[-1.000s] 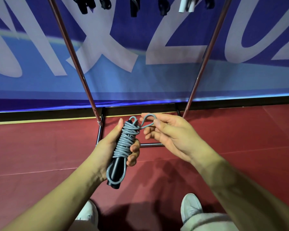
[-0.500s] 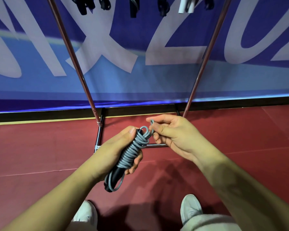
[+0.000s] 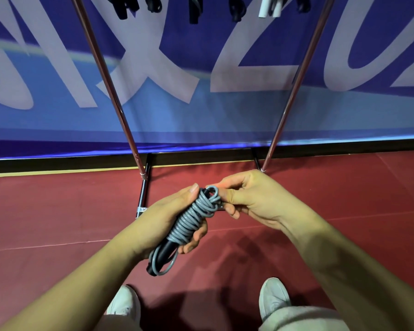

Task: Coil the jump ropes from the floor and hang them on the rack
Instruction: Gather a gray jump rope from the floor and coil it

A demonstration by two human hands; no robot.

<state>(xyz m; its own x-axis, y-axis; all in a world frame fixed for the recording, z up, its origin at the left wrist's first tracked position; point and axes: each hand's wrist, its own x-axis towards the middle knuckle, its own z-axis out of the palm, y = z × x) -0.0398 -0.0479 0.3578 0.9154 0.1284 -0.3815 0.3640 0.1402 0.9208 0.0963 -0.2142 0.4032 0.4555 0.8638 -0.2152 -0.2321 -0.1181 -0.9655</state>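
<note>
A grey jump rope (image 3: 189, 223) is wound in tight turns round its black handles, which stick out below with a loose loop. My left hand (image 3: 163, 218) grips the bundle round its middle, thumb along the top. My right hand (image 3: 246, 197) pinches the small end loop of the rope at the bundle's upper end. The rack (image 3: 110, 87) stands straight ahead, its two slanted metal poles rising from a floor frame. Several coiled ropes (image 3: 194, 8) hang from its top, cut off by the upper edge.
A blue banner (image 3: 201, 111) with large pale letters covers the wall behind the rack. The rack's black base bar (image 3: 142, 197) lies on the red floor just beyond my hands. My two white shoes (image 3: 273, 297) stand below.
The open end loop has been drawn small and tight against the bundle. My right hand moved closer to my left, and the bundle tilted to the right.
</note>
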